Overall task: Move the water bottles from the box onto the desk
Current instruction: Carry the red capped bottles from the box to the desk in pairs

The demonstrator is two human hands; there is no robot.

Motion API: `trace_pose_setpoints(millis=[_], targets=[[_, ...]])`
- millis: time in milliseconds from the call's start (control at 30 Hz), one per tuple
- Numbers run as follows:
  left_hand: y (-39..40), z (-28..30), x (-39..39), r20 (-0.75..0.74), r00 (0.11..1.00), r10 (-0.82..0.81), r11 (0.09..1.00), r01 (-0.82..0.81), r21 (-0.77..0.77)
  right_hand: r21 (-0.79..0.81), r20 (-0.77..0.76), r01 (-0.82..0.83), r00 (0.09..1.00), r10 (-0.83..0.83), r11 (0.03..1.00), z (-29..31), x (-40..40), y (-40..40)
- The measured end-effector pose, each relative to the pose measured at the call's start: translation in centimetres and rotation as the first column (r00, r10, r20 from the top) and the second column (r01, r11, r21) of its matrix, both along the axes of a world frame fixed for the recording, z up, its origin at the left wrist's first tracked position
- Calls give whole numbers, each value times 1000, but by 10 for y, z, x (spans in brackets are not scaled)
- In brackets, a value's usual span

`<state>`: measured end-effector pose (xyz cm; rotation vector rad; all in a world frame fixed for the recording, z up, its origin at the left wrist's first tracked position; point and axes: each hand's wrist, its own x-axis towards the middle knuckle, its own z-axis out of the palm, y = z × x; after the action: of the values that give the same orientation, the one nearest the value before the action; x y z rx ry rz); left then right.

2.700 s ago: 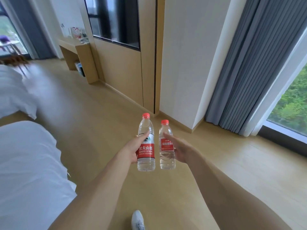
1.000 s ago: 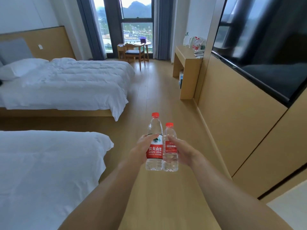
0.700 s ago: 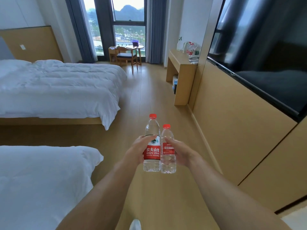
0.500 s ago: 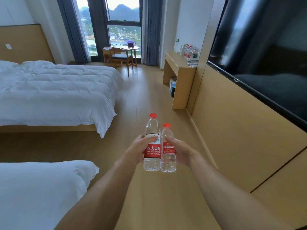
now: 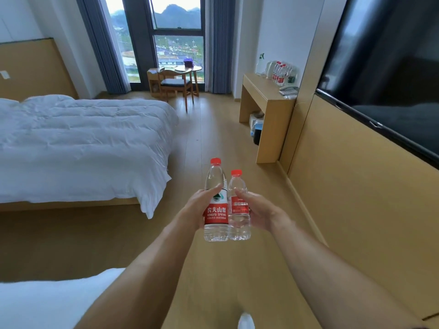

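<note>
White quilted bed (image 5: 78, 143) far left, fabric rumpled. Left hand (image 5: 197, 207) wraps taller bottle (image 5: 215, 205), thumb across clear shoulder above red Nongfu Spring label. Bottle upright, long axis vertical, red cap up, ribbed transparent plastic base. Touching its right side: shorter bottle (image 5: 238, 210), also upright, cap up, red label, gripped by right hand (image 5: 257, 212), thumb on front. Both carried in mid-air over wood-plank floor (image 5: 213, 134). Further right, boxy wooden desk (image 5: 266, 98) against wall, well ahead; cluster of red-capped bottles (image 5: 280, 72) standing on it. Glossy black TV (image 5: 384, 74) far right.
</note>
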<state>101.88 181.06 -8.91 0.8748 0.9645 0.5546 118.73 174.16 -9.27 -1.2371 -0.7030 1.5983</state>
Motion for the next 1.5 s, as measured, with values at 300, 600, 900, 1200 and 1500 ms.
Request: trace_pose_setpoints(millis=[300, 600, 900, 1200, 1500], targets=[[160, -10, 44, -40, 997, 69, 998, -69, 13, 22, -37, -110, 993, 111, 994, -5, 49, 169], [309, 3, 109, -8, 996, 90, 995, -90, 32, 26, 26, -132, 991, 131, 991, 11, 123, 328], [422, -1, 146, 25, 998, 59, 997, -60, 41, -3, 47, -125, 991, 125, 992, 6, 159, 441], [585, -13, 171, 45, 996, -75, 997, 73, 27, -43, 70, -29, 997, 32, 999, 3, 175, 584], [748, 2, 182, 11, 994, -110, 993, 110, 43, -65, 129, 11, 992, -2, 998, 16, 189, 740]])
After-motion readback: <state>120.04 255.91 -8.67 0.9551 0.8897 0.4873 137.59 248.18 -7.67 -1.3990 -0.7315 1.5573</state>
